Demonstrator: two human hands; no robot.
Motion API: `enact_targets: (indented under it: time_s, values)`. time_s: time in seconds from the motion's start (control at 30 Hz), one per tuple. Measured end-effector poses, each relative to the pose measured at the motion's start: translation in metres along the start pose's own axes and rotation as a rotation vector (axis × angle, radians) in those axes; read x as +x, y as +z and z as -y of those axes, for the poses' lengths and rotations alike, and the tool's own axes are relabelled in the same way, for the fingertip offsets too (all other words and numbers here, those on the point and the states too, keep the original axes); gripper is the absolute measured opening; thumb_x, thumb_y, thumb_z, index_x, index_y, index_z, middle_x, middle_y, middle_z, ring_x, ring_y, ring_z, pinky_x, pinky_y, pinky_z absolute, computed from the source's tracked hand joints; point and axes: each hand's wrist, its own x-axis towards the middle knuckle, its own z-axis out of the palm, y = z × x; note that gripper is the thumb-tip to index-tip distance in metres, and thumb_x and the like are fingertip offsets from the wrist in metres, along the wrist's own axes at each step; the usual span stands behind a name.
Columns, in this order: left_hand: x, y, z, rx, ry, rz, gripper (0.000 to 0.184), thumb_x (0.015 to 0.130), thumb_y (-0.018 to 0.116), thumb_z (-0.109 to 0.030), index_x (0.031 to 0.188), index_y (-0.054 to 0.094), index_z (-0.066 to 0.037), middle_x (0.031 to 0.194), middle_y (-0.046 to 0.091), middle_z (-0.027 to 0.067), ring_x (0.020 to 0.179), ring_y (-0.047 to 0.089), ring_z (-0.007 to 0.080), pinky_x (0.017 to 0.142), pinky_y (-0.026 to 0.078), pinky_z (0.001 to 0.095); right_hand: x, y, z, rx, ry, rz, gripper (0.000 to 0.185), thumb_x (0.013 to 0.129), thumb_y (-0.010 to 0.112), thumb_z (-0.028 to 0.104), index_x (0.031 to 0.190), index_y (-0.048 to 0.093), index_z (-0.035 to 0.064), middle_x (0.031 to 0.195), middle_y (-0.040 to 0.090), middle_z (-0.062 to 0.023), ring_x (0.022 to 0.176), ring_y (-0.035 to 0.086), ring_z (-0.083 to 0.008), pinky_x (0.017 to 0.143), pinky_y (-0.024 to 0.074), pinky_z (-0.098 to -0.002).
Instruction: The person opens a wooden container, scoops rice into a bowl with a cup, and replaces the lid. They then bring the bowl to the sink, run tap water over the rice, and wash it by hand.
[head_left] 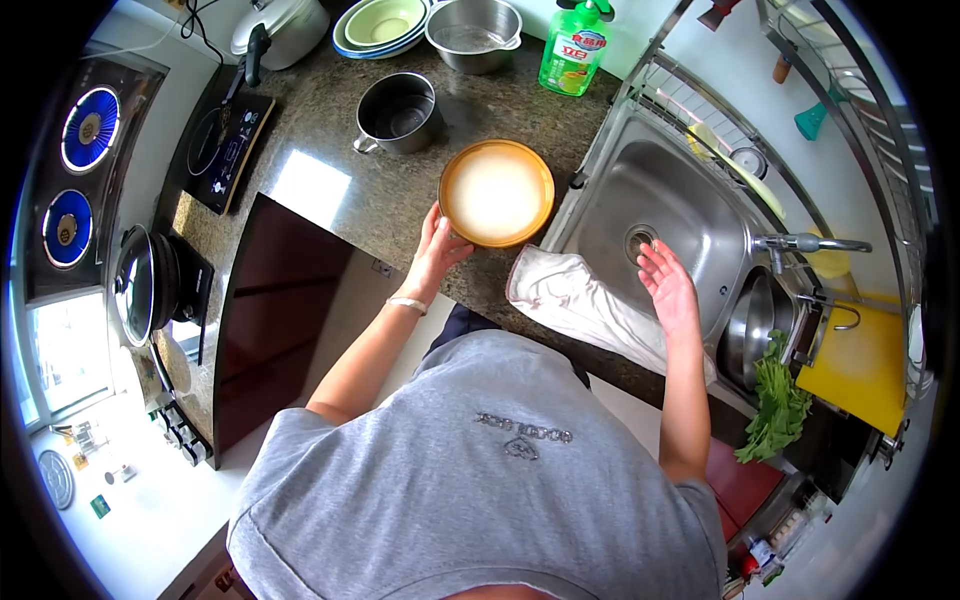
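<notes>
A round orange-rimmed bowl (548,193) sits at the counter's front edge, left of the sink. Its inside is whitish; I cannot tell whether that is a milky liquid or the bowl's own surface. My left hand (437,250) grips its lower left rim, thumb by the edge and some fingers hidden beneath. Over the near side of the steel sink (690,190), my right hand (668,285) is raised with palm up and fingers apart, holding nothing. Below it a white cloth (570,295) drapes along the sink's front edge.
Behind the bowl stand a small metal pot (398,115), a steel basin (472,35) and a green detergent bottle (575,50). Leafy greens (775,405) lie right of the sink near a yellow board (865,365). The faucet (810,243) reaches over the sink.
</notes>
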Motion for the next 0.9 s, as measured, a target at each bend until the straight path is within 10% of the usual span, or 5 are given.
enact_targets:
  time_s: [0.73, 0.83, 0.9]
  values:
    - [0.041, 0.029, 0.029, -0.047, 0.075, -0.252, 0.064, 0.094, 0.039, -0.054, 0.143, 0.027, -0.014, 0.134, 0.045, 0.0069, 0.116, 0.051, 0.0202, 0.088, 0.048, 0.0378, -0.023, -0.074, -0.008, -0.338, 0.064, -0.113, 0.03, 0.095, 0.048, 0.019, 0.118, 0.054, 0.0014, 0.111, 0.063, -0.0135, 0.097, 0.062, -0.0223, 0.085, 0.048, -0.0327]
    - [0.039, 0.028, 0.029, -0.053, 0.07, -0.24, 0.064, 0.094, 0.04, -0.054, 0.142, 0.027, -0.014, 0.137, 0.043, 0.0071, 0.12, 0.049, 0.0214, 0.092, 0.045, 0.0401, -0.012, -0.09, -0.015, 0.307, 0.121, 0.057, 0.032, 0.093, 0.05, 0.02, 0.119, 0.055, 0.0029, 0.114, 0.062, -0.0133, 0.104, 0.059, -0.0251, 0.089, 0.0466, -0.0357]
    - [0.039, 0.032, 0.026, -0.042, 0.084, -0.238, 0.064, 0.094, 0.041, -0.054, 0.142, 0.027, -0.015, 0.137, 0.043, 0.0069, 0.12, 0.049, 0.0211, 0.092, 0.046, 0.04, 0.026, -0.147, -0.05, -1.244, 0.249, -0.335, 0.037, 0.089, 0.054, 0.02, 0.122, 0.053, 0.0045, 0.119, 0.059, -0.0154, 0.112, 0.054, -0.0295, 0.094, 0.0437, -0.0401]
